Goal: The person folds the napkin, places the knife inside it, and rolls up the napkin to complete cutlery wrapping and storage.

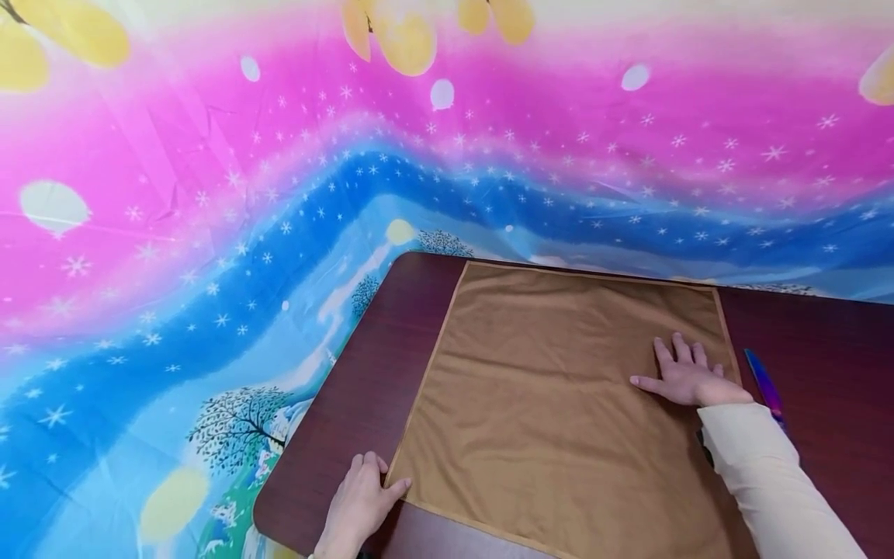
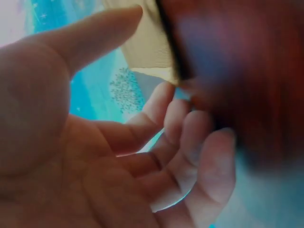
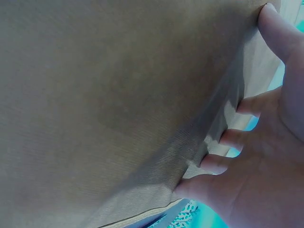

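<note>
A brown square cloth (image 1: 559, 404) with a stitched hem lies spread over the dark wooden table, lightly wrinkled. At its near left corner is my left hand (image 1: 362, 497), thumb by the cloth's edge and fingers on the wood beside it. In the left wrist view the thumb stands apart from the loosely bent fingers (image 2: 156, 107), whose tips are right at the cloth's corner. My right hand (image 1: 680, 376) rests palm down on the cloth near its right edge, fingers spread. The right wrist view shows its fingertips touching the cloth (image 3: 118, 95), with small creases around them.
A shiny blue-purple blade (image 1: 764, 380) lies on the table to the right of the cloth, partly hidden by the right sleeve (image 1: 775, 473). Bare tabletop (image 1: 342, 396) borders the cloth's left side. Behind hangs a colourful printed backdrop (image 1: 489, 155).
</note>
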`<state>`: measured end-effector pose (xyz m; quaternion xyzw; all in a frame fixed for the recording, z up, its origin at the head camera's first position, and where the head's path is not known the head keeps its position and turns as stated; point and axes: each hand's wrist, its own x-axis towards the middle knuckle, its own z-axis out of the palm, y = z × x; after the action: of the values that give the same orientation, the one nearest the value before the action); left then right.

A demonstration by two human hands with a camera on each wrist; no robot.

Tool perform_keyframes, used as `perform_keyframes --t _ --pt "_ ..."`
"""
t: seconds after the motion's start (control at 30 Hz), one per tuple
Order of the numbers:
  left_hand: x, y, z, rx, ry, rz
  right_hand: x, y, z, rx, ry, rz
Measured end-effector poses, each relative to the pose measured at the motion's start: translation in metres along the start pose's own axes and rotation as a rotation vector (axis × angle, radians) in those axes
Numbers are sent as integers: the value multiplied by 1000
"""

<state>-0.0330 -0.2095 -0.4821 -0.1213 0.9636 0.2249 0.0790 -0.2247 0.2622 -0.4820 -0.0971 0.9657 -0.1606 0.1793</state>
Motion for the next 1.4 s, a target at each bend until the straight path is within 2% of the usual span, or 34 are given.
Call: perform_keyframes --t 0.2,0.4,0.53,0.73,0.9,1.2,1.4 --pt "-2 2 5 31 64 -47 2 5 3 5 6 2" --pt "-3 -2 5 13 54 -59 3 5 3 -12 19 4" --pt "-2 -5 7 -4 54 -31 -2 3 1 -24 34 5" --pt "-2 -5 7 -15 45 -40 -4 3 4 -26 62 -6" --pt "-3 -3 6 -3 52 -11 -4 4 5 -7 76 -15" --pt "-2 1 5 -72 63 -104 -2 5 10 18 102 -15" --pt "-1 2 4 -116 50 -82 -4 4 7 -2 90 -14"
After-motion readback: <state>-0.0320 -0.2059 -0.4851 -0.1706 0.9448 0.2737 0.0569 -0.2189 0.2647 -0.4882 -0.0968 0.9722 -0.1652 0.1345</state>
